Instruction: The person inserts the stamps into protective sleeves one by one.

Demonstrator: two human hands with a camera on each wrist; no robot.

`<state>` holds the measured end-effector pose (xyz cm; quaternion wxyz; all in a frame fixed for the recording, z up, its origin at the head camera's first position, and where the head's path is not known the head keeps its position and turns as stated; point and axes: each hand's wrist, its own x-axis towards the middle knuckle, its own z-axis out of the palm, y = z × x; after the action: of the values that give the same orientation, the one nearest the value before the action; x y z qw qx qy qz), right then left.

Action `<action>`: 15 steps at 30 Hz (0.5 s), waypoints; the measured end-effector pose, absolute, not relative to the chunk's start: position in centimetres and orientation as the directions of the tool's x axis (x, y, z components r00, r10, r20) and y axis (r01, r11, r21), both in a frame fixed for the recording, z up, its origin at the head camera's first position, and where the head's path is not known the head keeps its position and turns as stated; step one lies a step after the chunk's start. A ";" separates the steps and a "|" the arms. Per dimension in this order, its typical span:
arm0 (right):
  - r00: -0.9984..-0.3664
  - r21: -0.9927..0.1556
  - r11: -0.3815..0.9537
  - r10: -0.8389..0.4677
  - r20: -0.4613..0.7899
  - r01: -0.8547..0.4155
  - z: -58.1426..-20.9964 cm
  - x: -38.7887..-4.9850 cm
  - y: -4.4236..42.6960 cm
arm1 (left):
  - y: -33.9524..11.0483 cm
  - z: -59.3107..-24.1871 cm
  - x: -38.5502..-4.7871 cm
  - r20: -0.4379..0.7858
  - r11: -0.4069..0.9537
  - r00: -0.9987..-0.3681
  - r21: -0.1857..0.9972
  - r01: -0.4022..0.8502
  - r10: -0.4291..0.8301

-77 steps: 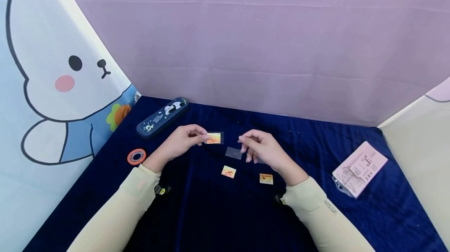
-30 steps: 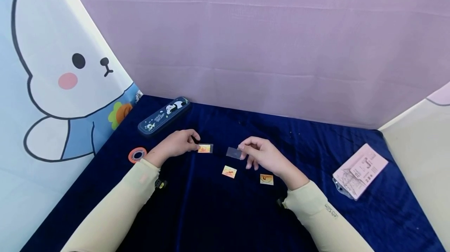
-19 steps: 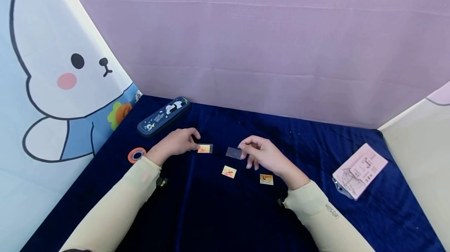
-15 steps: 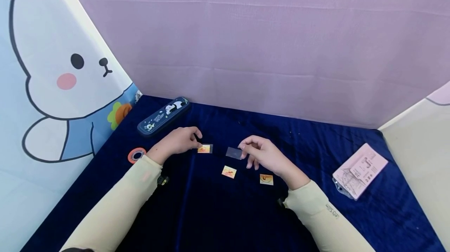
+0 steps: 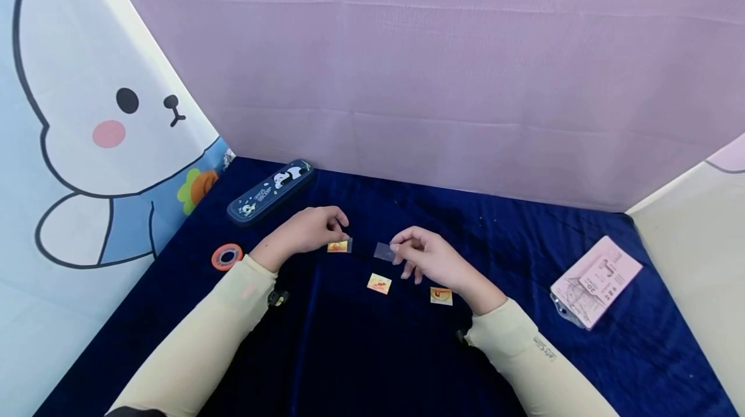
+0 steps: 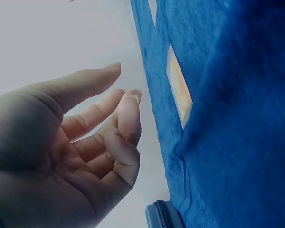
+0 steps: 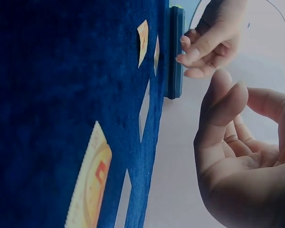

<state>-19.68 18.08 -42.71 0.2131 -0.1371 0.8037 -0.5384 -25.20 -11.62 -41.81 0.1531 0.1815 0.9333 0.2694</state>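
Observation:
In the head view my left hand (image 5: pixel 311 231) hovers just above a yellow-orange stamp (image 5: pixel 337 247) in a clear sleeve on the cloth. The left wrist view shows its thumb apart from loosely curled fingers, with nothing between them. My right hand (image 5: pixel 427 255) is raised beside a bare clear sleeve (image 5: pixel 383 251); its thumb and forefinger tips come close together, and no held thing shows. Nearer the front lie a pale stamp (image 5: pixel 379 284) and a yellow stamp (image 5: pixel 441 296) with a perforated edge. Another clear sleeve (image 7: pixel 124 202) appears in the right wrist view, hidden behind my right hand in the head view.
A dark blue panda pencil case (image 5: pixel 270 192) stands at the back left, with an orange ring (image 5: pixel 226 256) in front of it. At the right lies a pink booklet (image 5: pixel 596 281) partly in a clear cover. Dark blue cloth (image 5: pixel 361 352) covers the table, up against a lilac curtain.
My left hand has set the sleeved stamp down on the cloth, let go, and lifted slightly to the right over it. The right hand has shifted a little left.

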 end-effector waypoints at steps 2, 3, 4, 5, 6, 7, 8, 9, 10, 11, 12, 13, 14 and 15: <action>-0.875 -0.924 0.382 -0.445 -0.191 0.008 -42.8 -19.6 17.9 | -11.3 -41.9 -25.2 -0.185 0.788 -0.887 0.558 0.259 0.423; -0.876 -0.925 0.381 -0.443 -0.189 0.007 -42.8 -19.6 17.8 | -11.1 -41.9 -25.2 -0.184 0.789 -0.887 0.557 0.260 0.423; -0.878 -0.924 0.382 -0.440 -0.186 0.005 -42.8 -19.6 17.7 | -11.0 -41.9 -25.2 -0.183 0.789 -0.888 0.556 0.260 0.422; -0.880 -0.924 0.381 -0.438 -0.184 0.003 -42.8 -19.6 17.7 | -10.8 -41.9 -25.2 -0.183 0.790 -0.888 0.555 0.261 0.421; -0.881 -0.924 0.382 -0.438 -0.181 0.000 -42.8 -19.5 17.6 | -10.7 -41.8 -25.2 -0.182 0.791 -0.889 0.553 0.261 0.420; -0.881 -0.924 0.383 -0.438 -0.180 -0.002 -42.8 -19.5 17.5 | -10.5 -41.8 -25.2 -0.182 0.791 -0.890 0.554 0.259 0.419; -0.880 -0.922 0.387 -0.439 -0.180 -0.004 -42.8 -19.5 17.5 | -10.4 -41.7 -25.2 -0.184 0.791 -0.890 0.555 0.256 0.418; -0.879 -0.921 0.391 -0.441 -0.181 -0.006 -42.8 -19.5 17.4 | -10.2 -41.7 -25.1 -0.187 0.790 -0.890 0.559 0.252 0.417; -0.877 -0.918 0.396 -0.444 -0.183 -0.009 -42.8 -19.5 17.4 | -10.1 -41.6 -25.1 -0.191 0.789 -0.889 0.562 0.249 0.417; -0.875 -0.915 0.404 -0.447 -0.186 -0.012 -42.8 -19.5 17.3 | -10.0 -41.6 -25.1 -0.195 0.787 -0.887 0.566 0.246 0.418; -0.872 -0.910 0.415 -0.450 -0.192 -0.013 -42.9 -19.5 17.2 | -9.9 -41.5 -25.0 -0.199 0.785 -0.886 0.569 0.244 0.419; -0.868 -0.904 0.427 -0.454 -0.199 -0.015 -43.0 -19.5 17.2 | -9.7 -41.5 -25.0 -0.201 0.783 -0.885 0.573 0.241 0.420; -0.863 -0.898 0.441 -0.460 -0.208 -0.018 -43.0 -19.5 17.1 | -9.6 -41.5 -25.0 -0.203 0.782 -0.884 0.575 0.241 0.422; -0.858 -0.891 0.454 -0.464 -0.219 -0.018 -43.1 -19.5 17.1 | -9.5 -41.5 -25.0 -0.203 0.780 -0.883 0.577 0.242 0.424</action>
<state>-19.51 17.12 -43.11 0.2225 -0.1466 0.8232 -0.5013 -24.95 -9.54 -41.55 0.1630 0.1792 0.9293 0.2788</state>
